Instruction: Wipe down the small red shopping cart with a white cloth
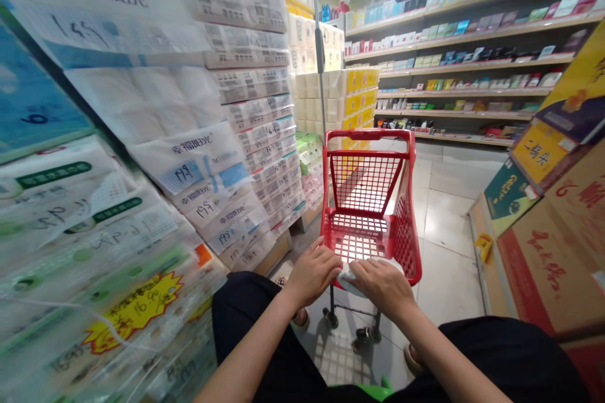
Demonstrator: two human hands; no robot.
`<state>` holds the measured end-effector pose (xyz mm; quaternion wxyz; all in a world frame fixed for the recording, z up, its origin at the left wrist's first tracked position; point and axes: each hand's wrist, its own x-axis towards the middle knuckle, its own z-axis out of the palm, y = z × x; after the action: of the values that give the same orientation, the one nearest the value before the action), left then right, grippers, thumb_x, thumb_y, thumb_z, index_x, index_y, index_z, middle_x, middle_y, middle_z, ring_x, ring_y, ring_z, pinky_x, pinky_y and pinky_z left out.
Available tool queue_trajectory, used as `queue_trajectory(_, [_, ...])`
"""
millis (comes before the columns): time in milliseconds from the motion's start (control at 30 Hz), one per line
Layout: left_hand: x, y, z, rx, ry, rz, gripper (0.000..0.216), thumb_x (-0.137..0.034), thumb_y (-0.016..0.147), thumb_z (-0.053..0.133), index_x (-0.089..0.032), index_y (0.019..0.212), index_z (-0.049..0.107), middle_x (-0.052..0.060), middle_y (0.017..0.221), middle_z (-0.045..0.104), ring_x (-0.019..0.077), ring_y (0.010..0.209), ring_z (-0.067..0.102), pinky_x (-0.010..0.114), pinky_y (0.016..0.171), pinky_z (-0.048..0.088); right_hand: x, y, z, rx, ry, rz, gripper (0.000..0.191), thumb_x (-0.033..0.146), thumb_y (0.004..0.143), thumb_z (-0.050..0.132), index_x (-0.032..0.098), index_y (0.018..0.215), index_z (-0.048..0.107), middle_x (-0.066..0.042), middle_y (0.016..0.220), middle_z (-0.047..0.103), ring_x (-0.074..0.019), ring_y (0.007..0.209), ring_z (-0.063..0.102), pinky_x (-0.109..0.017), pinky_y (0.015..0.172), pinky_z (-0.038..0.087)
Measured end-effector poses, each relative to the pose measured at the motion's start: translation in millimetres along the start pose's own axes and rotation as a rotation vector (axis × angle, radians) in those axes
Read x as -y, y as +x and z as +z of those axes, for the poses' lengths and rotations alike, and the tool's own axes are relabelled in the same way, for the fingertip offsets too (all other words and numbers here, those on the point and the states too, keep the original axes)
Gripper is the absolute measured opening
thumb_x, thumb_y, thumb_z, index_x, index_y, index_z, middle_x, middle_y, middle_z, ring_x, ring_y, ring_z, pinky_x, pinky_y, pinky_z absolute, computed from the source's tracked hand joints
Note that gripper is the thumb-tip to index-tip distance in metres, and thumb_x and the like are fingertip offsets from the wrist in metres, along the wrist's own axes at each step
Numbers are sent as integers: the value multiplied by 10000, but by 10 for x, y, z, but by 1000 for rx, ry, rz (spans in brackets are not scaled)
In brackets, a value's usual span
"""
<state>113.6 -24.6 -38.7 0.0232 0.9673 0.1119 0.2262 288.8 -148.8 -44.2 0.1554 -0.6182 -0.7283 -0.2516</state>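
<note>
At near edge of red plastic square-mesh shopping cart [390, 227]: left hand [314, 272] curled over rim, right hand [382, 282] curled over thin crumpled white sheet [348, 278]. Cart on glossy pale tiles [440, 221], between film-wrapped soft white packs [154, 97], left, and printed brown cardboard cartons [560, 252], right. Beyond: long flat pale shelves [472, 94], small boxes [439, 84].

cart [363, 211] mid-frame, between packs [258, 129] and cartons [548, 258]
packs at left, cartons lower right, shelves [454, 94] behind, upper right

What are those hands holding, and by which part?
The left hand and right hand hold the red shopping cart by its near end; something white lies under the right.
</note>
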Motion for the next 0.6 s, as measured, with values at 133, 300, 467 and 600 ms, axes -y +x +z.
queue_trajectory(133, [-18,69,-41,17,-40,94,207,-310,1008,409,-237,999,603,9,1033,635,147,1051,574,394,1180,312,-116,-91,-90,-4,1,8,290,427,965,503,204,789,559,-6,688,610,-145,653,524,-302,644,269])
queue_trajectory(300, [-2,110,-25,9,-18,155,202,-366,985,468,-228,953,611,26,1109,643,161,1136,569,376,1158,356,-230,-192,-170,0,18,-13,281,414,974,490,202,814,585,-10,714,624,-135,677,539,-285,656,287])
queue_trajectory(467, [36,130,5,-2,11,202,230,-386,986,462,-224,1052,611,46,1296,585,200,1364,415,430,1209,271,-400,-299,-180,7,35,-65,271,408,966,509,199,824,607,-18,751,643,-133,716,552,-278,684,314])
queue_trajectory(600, [-28,228,45,-10,-49,150,281,-470,955,499,-217,944,621,43,1109,631,204,1294,471,428,1218,254,-471,-332,-170,47,19,-40,280,448,951,523,206,858,627,-20,763,650,-147,739,558,-289,705,330])
